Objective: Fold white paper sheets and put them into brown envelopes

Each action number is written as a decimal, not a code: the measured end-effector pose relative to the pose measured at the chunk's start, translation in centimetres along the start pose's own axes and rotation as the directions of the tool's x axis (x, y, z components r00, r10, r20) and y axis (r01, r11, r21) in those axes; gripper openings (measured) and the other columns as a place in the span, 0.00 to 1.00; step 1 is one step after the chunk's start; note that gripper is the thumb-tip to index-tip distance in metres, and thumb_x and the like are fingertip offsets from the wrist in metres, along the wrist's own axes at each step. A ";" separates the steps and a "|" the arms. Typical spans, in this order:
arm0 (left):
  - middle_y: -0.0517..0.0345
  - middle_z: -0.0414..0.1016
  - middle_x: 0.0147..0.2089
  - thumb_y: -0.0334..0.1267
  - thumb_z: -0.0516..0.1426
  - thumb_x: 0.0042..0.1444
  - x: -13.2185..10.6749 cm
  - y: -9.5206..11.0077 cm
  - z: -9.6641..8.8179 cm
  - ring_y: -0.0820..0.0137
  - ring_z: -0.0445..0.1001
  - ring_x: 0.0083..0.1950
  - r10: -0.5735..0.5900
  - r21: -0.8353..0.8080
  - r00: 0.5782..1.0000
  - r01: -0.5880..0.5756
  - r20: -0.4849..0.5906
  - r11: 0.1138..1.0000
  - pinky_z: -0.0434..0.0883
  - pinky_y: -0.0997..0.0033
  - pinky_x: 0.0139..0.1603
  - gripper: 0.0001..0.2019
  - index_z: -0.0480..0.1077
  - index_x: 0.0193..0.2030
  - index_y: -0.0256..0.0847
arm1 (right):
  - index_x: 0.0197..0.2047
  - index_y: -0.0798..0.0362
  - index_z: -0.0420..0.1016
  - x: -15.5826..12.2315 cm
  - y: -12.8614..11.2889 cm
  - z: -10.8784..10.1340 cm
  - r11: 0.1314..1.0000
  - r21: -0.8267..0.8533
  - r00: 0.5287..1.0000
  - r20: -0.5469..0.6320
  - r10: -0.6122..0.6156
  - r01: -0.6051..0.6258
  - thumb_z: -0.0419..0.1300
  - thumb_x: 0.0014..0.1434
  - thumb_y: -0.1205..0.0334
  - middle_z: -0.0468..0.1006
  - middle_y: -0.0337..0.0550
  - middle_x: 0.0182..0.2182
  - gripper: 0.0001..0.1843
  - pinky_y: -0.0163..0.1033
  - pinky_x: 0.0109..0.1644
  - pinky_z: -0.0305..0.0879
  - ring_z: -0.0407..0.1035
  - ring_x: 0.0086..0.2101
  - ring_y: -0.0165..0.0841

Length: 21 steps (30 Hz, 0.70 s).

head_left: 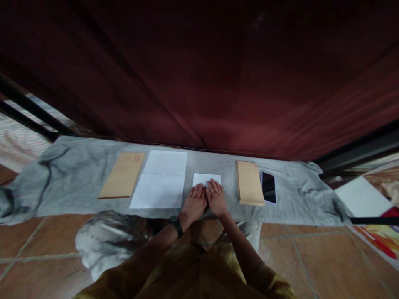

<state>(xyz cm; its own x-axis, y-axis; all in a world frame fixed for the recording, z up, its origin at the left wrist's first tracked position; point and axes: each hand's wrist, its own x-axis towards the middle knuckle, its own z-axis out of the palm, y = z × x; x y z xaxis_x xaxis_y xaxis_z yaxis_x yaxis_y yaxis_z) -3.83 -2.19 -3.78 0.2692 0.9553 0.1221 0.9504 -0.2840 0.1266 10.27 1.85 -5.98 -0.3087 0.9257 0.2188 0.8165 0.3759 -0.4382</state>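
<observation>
My left hand (pixel 195 202) and my right hand (pixel 215 197) lie side by side, fingers stretched flat, pressing on a small folded white paper (pixel 205 179) on a grey cloth (pixel 77 174). The near part of the paper is hidden under my fingers. A black watch sits on my left wrist. Left of my hands lies a large white sheet (pixel 162 179), and beyond it a brown envelope (pixel 123 174). To the right rests a stack of brown envelopes (pixel 249 182), then a dark phone (pixel 268 187).
A dark red curtain (pixel 218 83) hangs behind the cloth. Brown floor tiles (pixel 311 257) lie in front. A crumpled grey bundle (pixel 106 238) sits near my left arm. White paper (pixel 361 196) and colourful items lie at the far right.
</observation>
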 end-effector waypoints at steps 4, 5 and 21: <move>0.38 0.64 0.71 0.28 0.48 0.63 2.6 -0.5 -0.4 0.58 0.60 0.73 -0.018 -0.041 1.000 0.019 0.026 0.999 0.60 0.56 0.71 0.25 0.64 0.67 0.29 | 0.63 0.52 0.72 2.2 0.2 -0.2 0.989 0.119 0.995 -0.045 0.093 -0.087 0.45 0.70 0.64 0.73 0.50 0.61 0.24 0.47 0.67 0.61 0.65 0.62 0.36; 0.38 0.62 0.72 0.28 0.47 0.63 3.2 -0.6 -0.3 0.58 0.58 0.74 -0.033 -0.049 0.999 0.034 0.012 0.998 0.59 0.56 0.72 0.26 0.62 0.69 0.29 | 0.63 0.53 0.72 2.7 0.1 -0.2 0.988 0.126 0.994 -0.053 0.101 -0.093 0.44 0.70 0.65 0.73 0.51 0.61 0.24 0.46 0.67 0.61 0.65 0.62 0.36; 0.40 0.54 0.76 0.37 0.45 0.69 3.5 -1.1 1.1 0.53 0.49 0.77 -0.041 -0.177 0.995 0.025 -0.089 0.984 0.47 0.42 0.75 0.26 0.57 0.72 0.33 | 0.72 0.55 0.59 1.8 0.7 -0.3 0.997 -0.078 1.000 0.007 -0.002 0.002 0.44 0.73 0.58 0.56 0.56 0.71 0.27 0.60 0.71 0.47 0.49 0.70 0.45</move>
<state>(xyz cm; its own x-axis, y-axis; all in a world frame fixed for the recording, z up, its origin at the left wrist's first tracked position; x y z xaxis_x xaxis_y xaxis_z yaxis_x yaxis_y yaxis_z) -3.76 1.54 -4.56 0.2150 0.9550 0.2042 0.9143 -0.2704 0.3016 10.46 3.74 -5.63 -0.3134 0.9253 0.2137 0.8514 0.3734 -0.3683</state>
